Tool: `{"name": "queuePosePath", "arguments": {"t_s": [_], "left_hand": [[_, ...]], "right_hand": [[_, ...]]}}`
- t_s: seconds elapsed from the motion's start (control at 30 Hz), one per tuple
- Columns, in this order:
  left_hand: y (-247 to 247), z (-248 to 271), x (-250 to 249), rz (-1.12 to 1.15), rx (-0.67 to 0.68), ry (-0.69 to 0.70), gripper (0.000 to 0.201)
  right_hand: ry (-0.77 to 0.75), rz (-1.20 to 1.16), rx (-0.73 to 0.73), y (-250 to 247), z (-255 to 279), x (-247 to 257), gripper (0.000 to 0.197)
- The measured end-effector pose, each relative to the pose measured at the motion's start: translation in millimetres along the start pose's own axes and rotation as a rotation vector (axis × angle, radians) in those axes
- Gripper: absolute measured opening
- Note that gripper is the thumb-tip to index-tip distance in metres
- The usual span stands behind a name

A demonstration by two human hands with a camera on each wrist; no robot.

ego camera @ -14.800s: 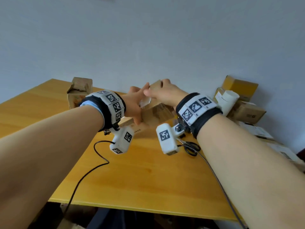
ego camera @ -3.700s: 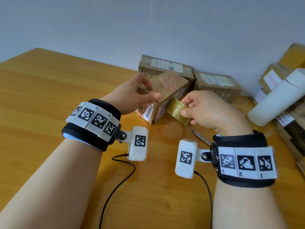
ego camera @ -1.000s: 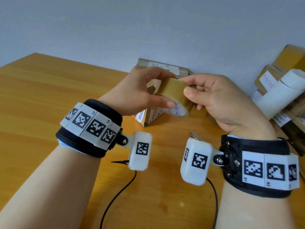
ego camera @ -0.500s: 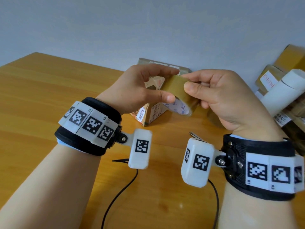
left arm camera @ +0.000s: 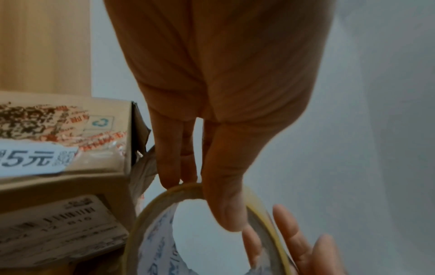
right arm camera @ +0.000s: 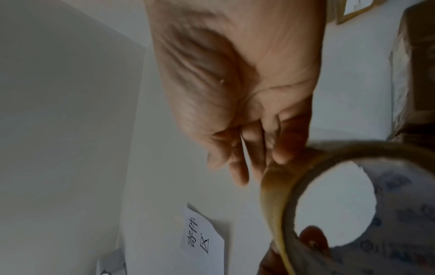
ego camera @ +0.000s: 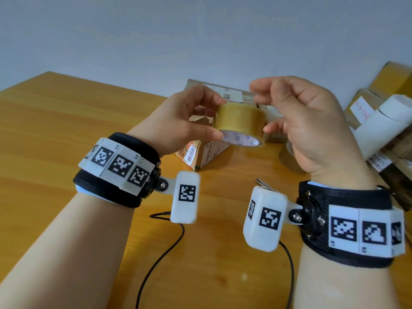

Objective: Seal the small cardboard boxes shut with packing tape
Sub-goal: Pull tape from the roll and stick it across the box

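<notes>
A roll of brown packing tape (ego camera: 239, 122) is held in the air between both hands. My left hand (ego camera: 216, 118) grips its left side, thumb on the lower rim and fingers on top; the left wrist view shows the thumb (left arm camera: 223, 204) across the roll (left arm camera: 150, 223). My right hand (ego camera: 259, 108) has thumb and forefinger pinched at the roll's upper rim, a lower finger against its right side. In the right wrist view its curled fingertips (right arm camera: 280, 156) touch the roll (right arm camera: 275, 204). A small cardboard box (ego camera: 200, 156) with printed labels stands on the table below the roll.
Two larger boxes (ego camera: 231, 94) sit against the wall behind the hands. A white cylinder (ego camera: 383, 121) and more boxes (ego camera: 361, 108) are stacked at the right. Scissor tips (ego camera: 262, 182) show by the right wrist. Cables (ego camera: 160, 259) trail over the wooden table (ego camera: 55, 130).
The roll has turned from tilted to nearly level in the hands. My right thumb and forefinger have shifted up to its top rim. The left hand keeps its grip.
</notes>
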State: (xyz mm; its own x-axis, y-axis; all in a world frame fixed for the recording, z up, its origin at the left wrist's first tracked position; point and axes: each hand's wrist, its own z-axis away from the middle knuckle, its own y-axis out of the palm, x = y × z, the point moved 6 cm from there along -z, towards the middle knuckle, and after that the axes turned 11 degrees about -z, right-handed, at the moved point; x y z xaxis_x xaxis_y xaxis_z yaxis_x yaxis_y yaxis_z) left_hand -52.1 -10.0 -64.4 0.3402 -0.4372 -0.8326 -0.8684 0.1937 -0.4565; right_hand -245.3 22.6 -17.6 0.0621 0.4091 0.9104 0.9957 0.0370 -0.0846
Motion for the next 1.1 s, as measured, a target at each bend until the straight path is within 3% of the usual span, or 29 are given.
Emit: {"name": "queuePosePath", "arguments": {"t_s": [0.1, 0.23, 0.4, 0.5, 0.6, 0.77, 0.97, 1.1], "left_hand": [[2.0, -0.8, 0.9, -0.011, -0.002, -0.006, 0.045], [2.3, -2.3, 6.5, 0.032, -0.010, -0.043, 0.045], [2.8, -1.2, 5.8, 0.142, -0.031, -0.052, 0.048], [3.6, -1.4, 6.1, 0.184, -0.038, -0.066, 0.051], [3.2, -1.9, 3.7, 0.135, -0.033, -0.050, 0.055], [0.9, 2.4, -6.9, 0.161, 0.037, 0.006, 0.077], [1.2, 3.8, -16.2, 0.232, 0.025, 0.050, 0.035], [-4.1, 0.6, -13.7, 0.215, -0.075, 0.045, 0.026]], "right_hand": [[-0.030, 0.005, -0.126, -9.2, -2.3, -1.2, 0.022], [0.056, 0.117, -0.176, -18.7, -5.4, -17.6, 0.021], [0.183, 0.006, -0.014, -8.3, -6.1, -30.9, 0.049], [0.140, -0.027, 0.099, 3.2, -5.5, -25.5, 0.066], [0.032, 0.097, 0.062, 2.1, -6.3, -18.5, 0.052], [-0.055, 0.214, 0.042, -0.7, -6.6, -11.5, 0.029], [-0.039, 0.452, 0.081, 5.5, -5.9, -11.0, 0.041], [-0.013, 0.498, 0.071, 7.1, -5.3, -11.4, 0.046]]}}
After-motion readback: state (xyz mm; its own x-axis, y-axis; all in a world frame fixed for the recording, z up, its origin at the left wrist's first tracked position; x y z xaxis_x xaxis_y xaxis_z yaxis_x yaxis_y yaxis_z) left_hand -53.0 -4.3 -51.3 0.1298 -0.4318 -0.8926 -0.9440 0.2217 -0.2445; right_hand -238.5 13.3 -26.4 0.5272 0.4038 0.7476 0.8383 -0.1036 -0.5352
